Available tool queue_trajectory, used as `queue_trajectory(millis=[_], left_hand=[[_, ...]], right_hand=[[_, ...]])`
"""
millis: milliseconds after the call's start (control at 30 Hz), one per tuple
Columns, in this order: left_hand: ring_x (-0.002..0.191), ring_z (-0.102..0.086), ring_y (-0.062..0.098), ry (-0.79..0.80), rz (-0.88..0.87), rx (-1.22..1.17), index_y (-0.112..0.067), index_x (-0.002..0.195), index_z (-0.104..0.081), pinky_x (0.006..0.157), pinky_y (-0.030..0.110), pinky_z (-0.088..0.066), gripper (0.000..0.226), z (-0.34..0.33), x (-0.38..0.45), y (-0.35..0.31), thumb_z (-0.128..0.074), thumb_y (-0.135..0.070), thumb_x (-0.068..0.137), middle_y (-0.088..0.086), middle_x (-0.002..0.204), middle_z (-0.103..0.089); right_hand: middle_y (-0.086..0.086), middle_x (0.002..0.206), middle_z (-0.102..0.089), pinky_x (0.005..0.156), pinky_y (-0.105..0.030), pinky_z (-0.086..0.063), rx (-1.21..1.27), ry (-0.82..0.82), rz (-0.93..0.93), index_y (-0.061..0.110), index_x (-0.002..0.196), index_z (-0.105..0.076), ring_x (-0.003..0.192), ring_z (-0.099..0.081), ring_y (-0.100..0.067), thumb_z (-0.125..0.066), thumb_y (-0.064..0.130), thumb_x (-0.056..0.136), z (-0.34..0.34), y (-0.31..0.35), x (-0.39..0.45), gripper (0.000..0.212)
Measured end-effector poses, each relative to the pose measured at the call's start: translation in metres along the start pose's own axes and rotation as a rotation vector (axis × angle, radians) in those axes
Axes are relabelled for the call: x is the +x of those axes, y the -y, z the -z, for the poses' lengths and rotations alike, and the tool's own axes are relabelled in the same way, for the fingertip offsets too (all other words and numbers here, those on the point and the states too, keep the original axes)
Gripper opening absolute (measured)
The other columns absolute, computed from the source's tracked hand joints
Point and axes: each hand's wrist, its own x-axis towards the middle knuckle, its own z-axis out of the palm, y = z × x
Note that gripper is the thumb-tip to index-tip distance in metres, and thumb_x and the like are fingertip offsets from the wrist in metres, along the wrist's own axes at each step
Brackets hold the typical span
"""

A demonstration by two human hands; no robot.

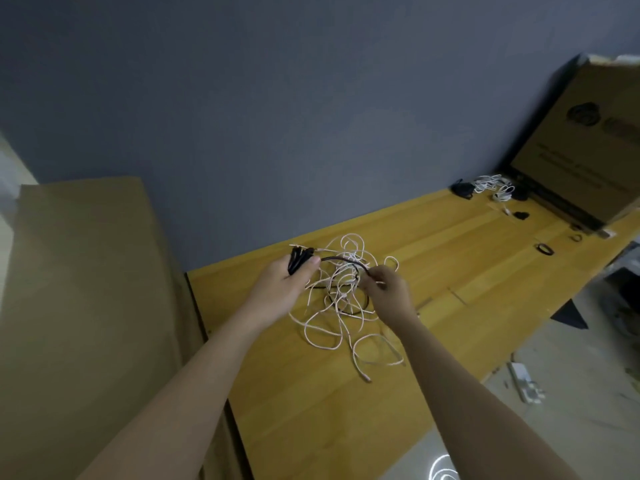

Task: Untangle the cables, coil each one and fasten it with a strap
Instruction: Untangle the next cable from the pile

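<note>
Left hand: your left hand (282,289) is raised above the yellow wooden surface (450,258), fingers curled round a bunched coil of black cable (298,259), thumb pressed across it.
Right hand: your right hand (389,289) sits at about 3 o'clock from the left one, near it but not touching, fingertips pinching the free run of the same black cable.
Black cable: it arcs between your two hands, then drops from the right hand into a dark loop lying among the white strands below.
White tangle: a loose heap of white cables (349,306) lies on the surface directly under and between your hands, spreading toward 6 o'clock, where one plug end (366,377) rests alone.
Finished bundles: at about 2 o'clock, well apart from your hands, small coiled white cables (491,183) and a black bundle (462,189) lie against the grey wall.
Straps: two small dark rings (544,248) rest on the surface toward 3 o'clock, well apart from the tangle.
Box: a large cardboard box (588,140) stands at the far right end of the surface.
</note>
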Motion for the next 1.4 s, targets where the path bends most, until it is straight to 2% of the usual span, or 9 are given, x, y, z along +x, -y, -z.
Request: queue_trajectory(millis=[167, 233, 300, 433, 667, 867, 1000, 1200, 1400], left_hand=[[0.040, -0.033, 0.004, 0.096, 0.011, -0.103, -0.021, 0.069, -0.040, 0.048, 0.025, -0.026, 0.034, -0.005, -0.003, -0.001, -0.049, -0.037, 0.097, -0.015, 0.047, -0.036], [0.038, -0.030, 0.004, 0.094, 0.023, -0.157, -0.019, 0.069, -0.037, 0.045, 0.021, -0.025, 0.035, -0.005, -0.005, -0.004, -0.047, -0.035, 0.099, -0.014, 0.045, -0.034], [0.038, -0.027, 0.004, 0.053, 0.021, -0.198, -0.018, 0.069, -0.034, 0.043, 0.019, -0.024, 0.037, -0.003, -0.005, -0.007, -0.044, -0.036, 0.100, -0.014, 0.044, -0.031], [0.041, -0.034, 0.004, 0.064, -0.015, -0.068, -0.021, 0.069, -0.038, 0.050, 0.027, -0.027, 0.038, -0.002, -0.004, 0.000, -0.044, -0.046, 0.097, -0.015, 0.044, -0.036], [0.036, -0.022, 0.007, 0.191, 0.111, -0.370, -0.019, 0.060, -0.035, 0.040, 0.018, -0.021, 0.044, 0.006, -0.008, -0.005, -0.048, -0.042, 0.095, -0.010, 0.043, -0.028], [0.034, -0.017, 0.007, 0.217, 0.112, -0.674, -0.017, 0.068, -0.038, 0.038, 0.020, -0.019, 0.035, 0.009, -0.006, -0.007, -0.049, -0.046, 0.084, -0.008, 0.043, -0.024], [0.043, -0.032, 0.009, 0.086, 0.040, -0.679, -0.017, 0.073, -0.035, 0.052, 0.022, -0.030, 0.030, 0.002, -0.005, -0.007, -0.045, -0.031, 0.098, -0.006, 0.054, -0.036], [0.069, -0.047, 0.016, 0.040, -0.031, -0.245, -0.020, 0.084, -0.042, 0.082, 0.038, -0.043, 0.030, -0.005, -0.010, 0.001, -0.037, -0.045, 0.101, -0.005, 0.071, -0.047], [0.115, -0.054, 0.028, 0.135, -0.019, 0.542, -0.007, 0.148, -0.012, 0.092, 0.040, -0.045, 0.065, -0.004, -0.016, 0.009, -0.033, -0.047, 0.101, 0.010, 0.129, -0.055]], right_hand=[[0.004, 0.075, -0.058, 0.056, -0.016, -0.036, -0.303, 0.281, -0.018, 0.013, 0.087, -0.065, 0.068, -0.052, -0.009, -0.061, 0.019, 0.093, -0.010, -0.012, -0.028, 0.010], [0.002, 0.066, -0.057, 0.061, -0.029, -0.040, -0.240, 0.132, 0.018, 0.017, 0.074, -0.061, 0.061, -0.052, -0.013, -0.057, 0.017, 0.094, -0.009, 0.012, -0.021, 0.021], [-0.001, 0.067, -0.063, 0.067, -0.038, -0.052, 0.256, -0.156, 0.024, 0.019, 0.073, -0.062, 0.062, -0.059, -0.013, -0.057, 0.013, 0.094, 0.001, 0.059, -0.012, 0.023], [-0.004, 0.078, -0.066, 0.071, -0.026, -0.055, 0.675, -0.457, 0.275, 0.019, 0.083, -0.064, 0.071, -0.062, -0.015, -0.058, 0.006, 0.093, 0.021, 0.122, -0.016, 0.017], [0.008, 0.063, -0.056, 0.054, -0.031, -0.040, 0.176, -0.109, 0.047, 0.024, 0.099, -0.065, 0.053, -0.045, -0.009, -0.048, 0.027, 0.100, -0.022, 0.027, -0.027, 0.018], [-0.009, 0.088, -0.069, 0.056, -0.028, -0.032, -0.356, 0.198, 0.291, 0.018, 0.118, -0.065, 0.066, -0.054, -0.019, -0.048, 0.030, 0.099, -0.043, 0.011, -0.050, 0.027], [-0.004, 0.079, -0.062, 0.059, -0.034, -0.036, -0.410, 0.383, 0.349, 0.029, 0.146, -0.035, 0.072, -0.057, -0.023, -0.045, 0.033, 0.100, -0.057, 0.011, -0.080, 0.047], [-0.008, 0.118, -0.059, 0.082, -0.039, -0.046, -0.476, 0.571, 0.348, 0.015, 0.142, -0.036, 0.105, -0.054, -0.029, -0.042, 0.011, 0.097, -0.059, -0.007, -0.107, 0.045], [-0.002, 0.081, -0.065, 0.060, -0.030, -0.047, -0.444, 0.209, 0.793, 0.011, 0.116, -0.056, 0.072, -0.059, -0.021, -0.047, -0.012, 0.069, -0.033, 0.019, -0.095, 0.053]])
